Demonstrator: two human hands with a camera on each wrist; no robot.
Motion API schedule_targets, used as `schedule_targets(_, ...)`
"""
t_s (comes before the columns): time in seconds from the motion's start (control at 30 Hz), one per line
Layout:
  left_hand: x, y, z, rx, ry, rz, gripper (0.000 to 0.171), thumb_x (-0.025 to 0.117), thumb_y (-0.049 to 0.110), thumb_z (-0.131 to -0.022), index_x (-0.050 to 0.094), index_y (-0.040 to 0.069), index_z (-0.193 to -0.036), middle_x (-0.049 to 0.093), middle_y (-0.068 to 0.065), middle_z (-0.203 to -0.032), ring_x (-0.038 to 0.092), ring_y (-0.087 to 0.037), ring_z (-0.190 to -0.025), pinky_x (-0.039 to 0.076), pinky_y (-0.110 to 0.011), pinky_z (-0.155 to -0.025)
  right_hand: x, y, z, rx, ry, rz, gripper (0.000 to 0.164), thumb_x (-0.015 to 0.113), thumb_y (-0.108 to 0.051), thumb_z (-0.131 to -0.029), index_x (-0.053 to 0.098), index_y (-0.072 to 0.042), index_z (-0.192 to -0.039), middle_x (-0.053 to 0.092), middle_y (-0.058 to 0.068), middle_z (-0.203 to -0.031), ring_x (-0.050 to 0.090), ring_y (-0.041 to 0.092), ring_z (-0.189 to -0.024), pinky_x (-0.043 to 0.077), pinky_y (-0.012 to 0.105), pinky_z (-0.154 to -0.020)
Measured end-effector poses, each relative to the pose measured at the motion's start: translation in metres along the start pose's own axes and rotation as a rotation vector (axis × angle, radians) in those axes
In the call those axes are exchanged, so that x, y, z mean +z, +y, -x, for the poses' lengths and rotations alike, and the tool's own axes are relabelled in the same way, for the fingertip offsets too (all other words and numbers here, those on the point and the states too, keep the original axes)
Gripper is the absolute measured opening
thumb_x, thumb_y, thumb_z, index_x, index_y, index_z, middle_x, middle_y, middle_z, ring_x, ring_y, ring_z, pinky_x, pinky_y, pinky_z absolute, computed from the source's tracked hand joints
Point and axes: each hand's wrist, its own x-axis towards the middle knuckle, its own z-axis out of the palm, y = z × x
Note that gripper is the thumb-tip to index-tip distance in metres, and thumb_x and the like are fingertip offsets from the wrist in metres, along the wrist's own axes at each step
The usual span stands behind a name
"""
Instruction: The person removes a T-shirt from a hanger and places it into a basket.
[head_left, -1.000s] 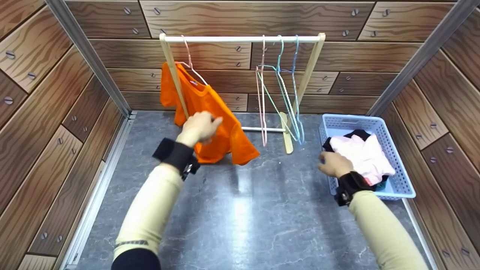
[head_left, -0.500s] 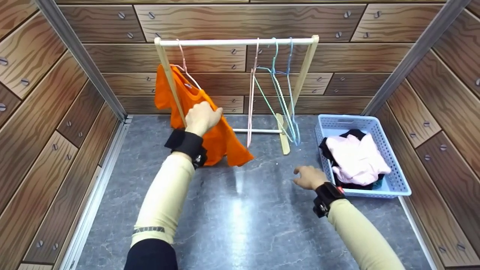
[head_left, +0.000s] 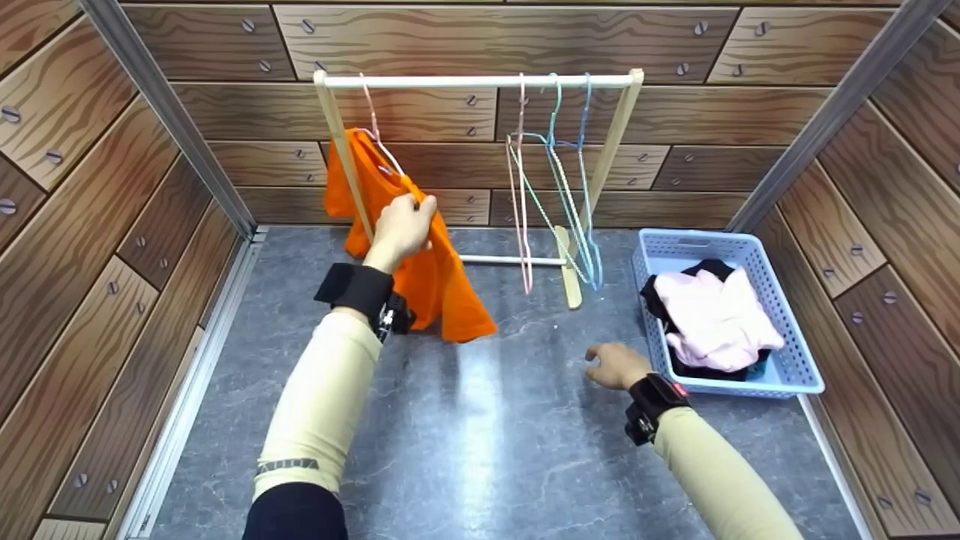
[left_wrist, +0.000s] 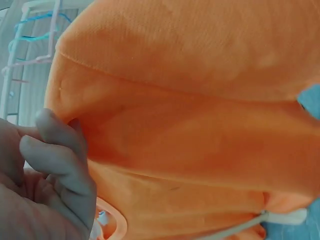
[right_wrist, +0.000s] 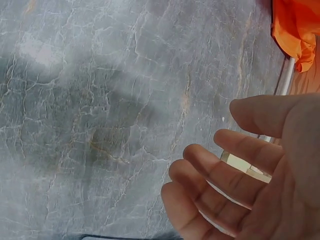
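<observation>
An orange T-shirt (head_left: 435, 277) hangs on a pink hanger (head_left: 373, 112) at the left end of the rack. My left hand (head_left: 403, 229) pinches the shirt's near shoulder, just below the hanger's sloping arm. In the left wrist view, the curled fingers (left_wrist: 65, 165) sit at the edge of the orange cloth, beside the neckline. My right hand (head_left: 619, 366) hovers over the grey floor left of the basket, fingers loosely bent and holding nothing. In the right wrist view its thumb and fingers (right_wrist: 225, 175) are spread apart.
A wooden rack with a white rail (head_left: 465, 81) stands at the back. Bare hangers, pink (head_left: 525, 202), green (head_left: 556, 120) and blue (head_left: 587, 172), hang toward its right. A light blue basket (head_left: 799, 352) at right holds a pale pink garment (head_left: 716, 315) over dark clothes. Wood-patterned walls enclose the floor.
My left hand has moved up the shirt and now pinches its shoulder, and the lower sleeve has swung left. My right hand has moved left, away from the basket's edge.
</observation>
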Motion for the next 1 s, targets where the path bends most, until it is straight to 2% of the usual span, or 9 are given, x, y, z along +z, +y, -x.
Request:
schedule_targets(0.17, -0.009, 0.014, 0.004, -0.007, -0.105, 0.180, 0.031, 0.045, 0.039, -0.102, 0.054, 0.011, -0.089, 0.054, 0.000, -0.056, 0.060, -0.011, -0.048, 0.043, -0.020, -0.045, 0.002, 0.001, -0.001, -0.003, 0.001, -0.011, 0.035, 0.063, -0.025, -0.087, 0.064, -0.007, -0.117, 0.068, 0.020, -0.109, 0.064, 0.039, -0.099, 0.051, 0.056, -0.083)
schedule_targets(0.27, -0.016, 0.023, 0.007, -0.027, -0.179, 0.270, 0.028, 0.046, 0.035, -0.102, 0.052, 0.010, -0.092, 0.053, -0.002, -0.060, 0.059, -0.008, -0.047, 0.045, -0.019, -0.044, 0.001, 0.002, -0.001, -0.007, 0.005, -0.017, 0.035, 0.063, -0.025, -0.087, 0.065, -0.006, -0.117, 0.069, 0.017, -0.104, 0.065, 0.035, -0.096, 0.051, 0.054, -0.082)
schedule_targets(0.4, -0.026, 0.030, 0.010, -0.067, -0.240, 0.314, 0.025, 0.045, 0.032, -0.103, 0.052, 0.009, -0.097, 0.055, -0.005, -0.071, 0.060, -0.006, -0.048, 0.048, -0.017, -0.045, 0.001, 0.002, -0.001, -0.024, 0.008, -0.011, 0.035, 0.063, -0.024, -0.087, 0.064, -0.005, -0.116, 0.069, 0.018, -0.102, 0.065, 0.035, -0.094, 0.051, 0.053, -0.081)
schedule_targets(0.5, -0.033, 0.032, 0.013, -0.091, -0.265, 0.320, 0.026, 0.043, 0.033, -0.104, 0.050, 0.009, -0.098, 0.053, -0.005, -0.076, 0.060, -0.006, -0.049, 0.048, -0.017, -0.046, 0.001, 0.001, 0.000, -0.030, 0.004, -0.004, 0.035, 0.063, -0.025, -0.087, 0.065, -0.005, -0.116, 0.069, 0.019, -0.105, 0.065, 0.037, -0.097, 0.051, 0.053, -0.082)
schedule_targets(0.7, -0.052, 0.039, 0.021, -0.090, -0.265, 0.324, 0.026, 0.042, 0.034, -0.104, 0.048, 0.011, -0.095, 0.046, -0.002, -0.070, 0.058, -0.006, -0.049, 0.048, -0.016, -0.046, 0.002, -0.001, 0.000, -0.030, -0.010, 0.003, 0.036, 0.061, -0.027, -0.089, 0.065, -0.005, -0.117, 0.069, 0.020, -0.108, 0.065, 0.037, -0.100, 0.050, 0.054, -0.085)
schedule_targets(0.83, -0.068, 0.043, 0.029, -0.058, -0.277, 0.288, 0.026, 0.040, 0.035, -0.104, 0.048, 0.011, -0.096, 0.046, -0.001, -0.071, 0.055, -0.005, -0.049, 0.047, -0.016, -0.046, 0.003, -0.005, 0.000, -0.025, -0.019, -0.004, 0.036, 0.061, -0.027, -0.089, 0.065, -0.006, -0.119, 0.069, 0.018, -0.109, 0.064, 0.038, -0.102, 0.050, 0.055, -0.087)
schedule_targets(1.0, -0.082, 0.038, 0.041, 0.008, -0.276, 0.181, 0.028, 0.041, 0.033, -0.105, 0.051, 0.010, -0.091, 0.045, 0.001, -0.061, 0.049, -0.006, -0.042, 0.041, -0.018, -0.041, 0.006, -0.008, -0.002, -0.018, -0.037, 0.000, 0.037, 0.063, -0.029, -0.088, 0.065, -0.008, -0.119, 0.070, 0.016, -0.106, 0.064, 0.037, -0.101, 0.050, 0.055, -0.085)
